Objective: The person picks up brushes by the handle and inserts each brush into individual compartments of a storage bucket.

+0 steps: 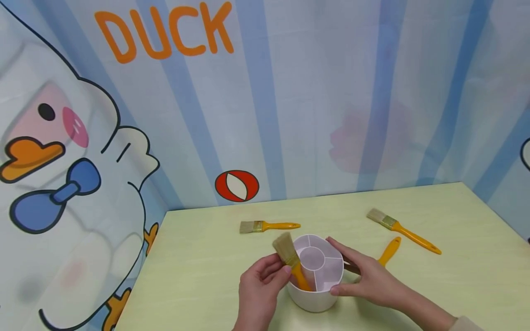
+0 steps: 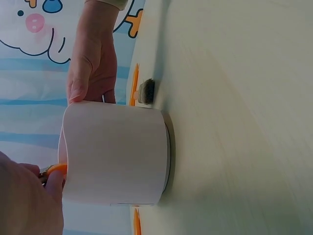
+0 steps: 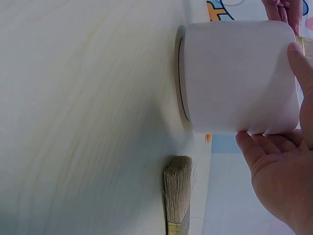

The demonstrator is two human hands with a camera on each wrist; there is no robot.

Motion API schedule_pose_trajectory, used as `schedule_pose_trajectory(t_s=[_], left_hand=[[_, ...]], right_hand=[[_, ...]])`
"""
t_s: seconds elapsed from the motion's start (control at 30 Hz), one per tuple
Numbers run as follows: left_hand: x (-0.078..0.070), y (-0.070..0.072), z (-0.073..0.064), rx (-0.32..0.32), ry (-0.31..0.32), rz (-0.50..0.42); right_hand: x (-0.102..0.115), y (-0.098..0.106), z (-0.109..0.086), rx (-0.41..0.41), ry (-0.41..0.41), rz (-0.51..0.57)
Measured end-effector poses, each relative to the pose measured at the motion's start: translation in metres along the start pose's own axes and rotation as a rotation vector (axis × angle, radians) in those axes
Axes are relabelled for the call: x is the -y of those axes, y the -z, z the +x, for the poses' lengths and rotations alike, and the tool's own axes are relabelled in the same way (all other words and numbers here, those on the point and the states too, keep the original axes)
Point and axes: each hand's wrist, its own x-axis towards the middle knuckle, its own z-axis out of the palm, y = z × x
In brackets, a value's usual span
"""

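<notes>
A white round organizer [image 1: 316,301] with a middle well and several compartments around it stands on the table. My right hand [image 1: 368,278] holds its right side, thumb at the near rim and fingers around the far side. In the right wrist view, the fingertips [image 3: 244,139] press against the organizer's wall [image 3: 239,78]. My left hand [image 1: 265,287] pinches a paintbrush [image 1: 286,248] close to its metal band. That brush tilts, bristles up, with its orange handle down inside a left-hand compartment. The left wrist view shows the left hand [image 2: 29,200] at the organizer's open top.
One paintbrush [image 1: 269,225] lies behind the organizer, bristles to the left. Another paintbrush [image 1: 403,230] lies at the back right. Beyond the right hand, an orange brush handle [image 1: 390,251] shows, partly hidden. A duck-printed cloth [image 1: 314,115] hangs behind the table [image 1: 198,276].
</notes>
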Motion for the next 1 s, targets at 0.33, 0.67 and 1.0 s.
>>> schedule_pose_trajectory(t_s=[0.33,0.67,1.0], left_hand=[[0.001,0.009,-0.005,-0.033,-0.032,0.022],[0.002,0.023,-0.004,-0.034,0.024,-0.057],[-0.009,0.033,0.012,-0.064,0.072,-0.086]], right_hand=[[0.002,0.0,0.0,0.001,0.004,-0.003],[0.003,0.0,-0.002,-0.023,0.043,-0.017],[0.003,-0.001,-0.002,-0.019,0.041,-0.012]])
